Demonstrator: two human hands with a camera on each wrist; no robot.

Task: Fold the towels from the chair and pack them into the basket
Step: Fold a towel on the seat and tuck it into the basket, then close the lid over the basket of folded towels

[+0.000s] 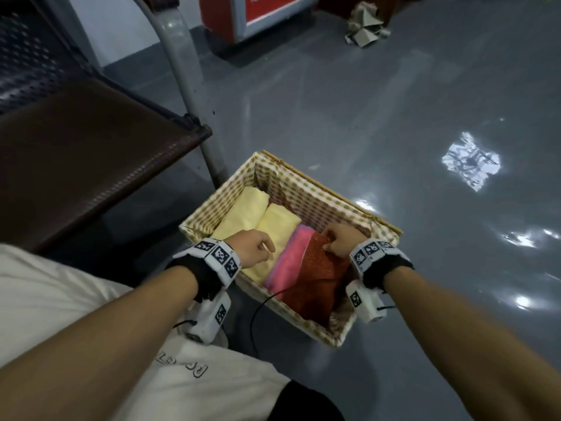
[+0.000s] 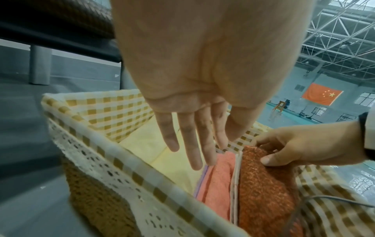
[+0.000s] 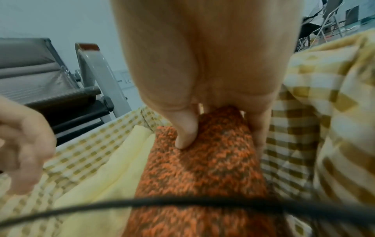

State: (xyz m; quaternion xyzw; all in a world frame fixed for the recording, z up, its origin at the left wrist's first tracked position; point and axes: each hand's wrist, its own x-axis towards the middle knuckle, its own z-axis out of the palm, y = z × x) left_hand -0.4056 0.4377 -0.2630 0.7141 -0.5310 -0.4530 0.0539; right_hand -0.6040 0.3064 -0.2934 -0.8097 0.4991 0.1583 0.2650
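A wicker basket (image 1: 218, 192) with a checked cloth lining stands on the floor beside the chair. Folded towels lie side by side in it: two pale yellow ones (image 1: 243, 211), a pink one (image 1: 291, 259) and a rust-red knitted one (image 1: 318, 278). My right hand (image 1: 340, 238) pinches the far end of the rust-red towel (image 3: 202, 168) between thumb and fingers, against the basket's right wall. My left hand (image 1: 258, 247) hovers over the yellow and pink towels (image 2: 219, 176) with fingers (image 2: 192, 144) straight and relaxed, holding nothing.
The dark brown chair seat (image 1: 76, 165) and its grey metal leg (image 1: 182, 71) are at the left of the basket. Shiny grey floor (image 1: 394, 117) spreads to the right. A red cabinet (image 1: 258, 13) and crumpled paper (image 1: 364, 25) lie far back. A black cable (image 3: 182, 203) hangs near the basket's front.
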